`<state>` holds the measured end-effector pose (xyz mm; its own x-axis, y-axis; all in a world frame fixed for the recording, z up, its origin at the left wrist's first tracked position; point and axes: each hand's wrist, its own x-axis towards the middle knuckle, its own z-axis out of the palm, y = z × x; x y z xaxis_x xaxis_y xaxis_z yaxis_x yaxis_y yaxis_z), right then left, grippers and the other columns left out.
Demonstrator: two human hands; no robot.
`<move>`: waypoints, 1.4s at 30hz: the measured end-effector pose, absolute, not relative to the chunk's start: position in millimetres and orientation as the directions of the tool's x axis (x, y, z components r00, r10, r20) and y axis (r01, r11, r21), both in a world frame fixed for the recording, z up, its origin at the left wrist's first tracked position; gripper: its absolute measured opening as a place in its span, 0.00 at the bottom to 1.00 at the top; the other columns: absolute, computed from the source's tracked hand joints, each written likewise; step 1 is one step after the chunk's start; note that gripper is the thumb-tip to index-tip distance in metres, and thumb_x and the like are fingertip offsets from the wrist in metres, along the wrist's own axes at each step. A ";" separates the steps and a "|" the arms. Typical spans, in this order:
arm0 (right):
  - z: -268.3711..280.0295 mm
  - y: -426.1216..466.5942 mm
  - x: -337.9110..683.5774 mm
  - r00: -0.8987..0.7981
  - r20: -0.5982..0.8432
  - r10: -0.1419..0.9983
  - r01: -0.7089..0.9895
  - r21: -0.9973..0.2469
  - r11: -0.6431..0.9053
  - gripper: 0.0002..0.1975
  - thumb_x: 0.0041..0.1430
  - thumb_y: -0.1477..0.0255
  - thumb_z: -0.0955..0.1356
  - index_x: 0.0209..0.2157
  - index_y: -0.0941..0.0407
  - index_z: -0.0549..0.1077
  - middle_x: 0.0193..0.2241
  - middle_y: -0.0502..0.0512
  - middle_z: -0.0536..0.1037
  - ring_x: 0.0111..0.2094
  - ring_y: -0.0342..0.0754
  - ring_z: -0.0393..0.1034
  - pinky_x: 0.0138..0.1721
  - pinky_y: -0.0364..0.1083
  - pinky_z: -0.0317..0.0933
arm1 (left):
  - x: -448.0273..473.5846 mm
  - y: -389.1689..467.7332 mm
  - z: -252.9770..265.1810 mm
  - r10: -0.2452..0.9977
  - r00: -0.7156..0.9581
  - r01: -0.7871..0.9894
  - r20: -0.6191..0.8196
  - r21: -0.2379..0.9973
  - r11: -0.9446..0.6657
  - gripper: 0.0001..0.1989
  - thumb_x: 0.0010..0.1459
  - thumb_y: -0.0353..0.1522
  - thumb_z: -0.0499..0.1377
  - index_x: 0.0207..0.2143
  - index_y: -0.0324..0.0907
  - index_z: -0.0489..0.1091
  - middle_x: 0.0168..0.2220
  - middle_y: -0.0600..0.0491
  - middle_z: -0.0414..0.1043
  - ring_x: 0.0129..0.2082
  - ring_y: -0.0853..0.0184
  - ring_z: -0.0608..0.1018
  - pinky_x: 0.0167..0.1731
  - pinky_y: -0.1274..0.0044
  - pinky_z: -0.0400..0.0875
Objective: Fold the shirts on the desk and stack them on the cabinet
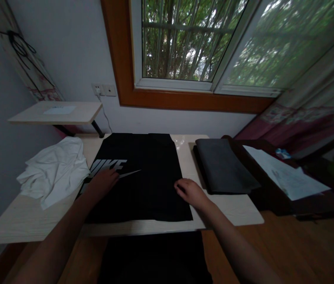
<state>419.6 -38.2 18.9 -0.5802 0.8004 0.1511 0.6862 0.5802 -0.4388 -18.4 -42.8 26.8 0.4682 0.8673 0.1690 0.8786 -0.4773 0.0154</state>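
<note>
A black shirt [152, 189] with pale "NIKE" lettering and a swoosh lies spread in a flat rectangle on the light wooden table [232, 209]. My left hand [105, 180] rests on its printed part, fingers stretched over the lettering and partly covering it. At the shirt's right edge, my right hand [190, 191] has thumb and fingers brought together on the fabric. Left of the shirt sits a crumpled white cloth [57, 167], close to my left forearm.
Folded dark fabric [226, 167] lies at the table's right. A small raised shelf [31, 112] carrying a paper [60, 110] stands back left. Beyond the table's right end are papers [285, 173] on a dark surface. A window and wall socket [103, 90] are behind.
</note>
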 end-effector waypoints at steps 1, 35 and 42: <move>18.5 -38.2 419.3 -0.581 0.157 0.799 0.685 -0.435 0.584 0.07 0.66 0.73 0.64 0.41 0.53 0.74 0.35 0.55 0.79 0.39 0.50 0.74 0.45 0.48 0.64 | -13.8 -41.1 27.5 0.870 0.466 0.881 0.159 0.004 -0.472 0.11 0.66 0.30 0.53 0.41 0.41 0.76 0.42 0.44 0.76 0.44 0.58 0.77 0.47 0.66 0.70; 19.0 -39.2 418.1 -0.602 0.181 0.778 0.696 -0.361 0.622 0.07 0.67 0.73 0.64 0.40 0.54 0.74 0.35 0.55 0.80 0.38 0.51 0.74 0.46 0.50 0.64 | -1.1 -45.4 37.0 0.868 0.487 0.873 0.095 -0.036 -0.486 0.08 0.65 0.29 0.55 0.42 0.41 0.74 0.41 0.45 0.75 0.41 0.58 0.77 0.41 0.67 0.69; 15.5 -39.6 419.1 -0.599 0.191 0.777 0.682 -0.386 0.621 0.07 0.67 0.73 0.64 0.40 0.54 0.74 0.35 0.55 0.80 0.39 0.51 0.74 0.45 0.49 0.64 | 13.5 -41.8 42.3 0.876 0.476 0.878 0.074 -0.088 -0.470 0.10 0.64 0.25 0.52 0.36 0.38 0.74 0.38 0.43 0.75 0.37 0.58 0.77 0.36 0.67 0.69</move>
<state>419.1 -39.6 15.5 -0.5994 0.7773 0.1912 0.6820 0.6209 -0.3864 13.5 -41.8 42.3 0.4762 0.8762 0.0744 0.8784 -0.4699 -0.0875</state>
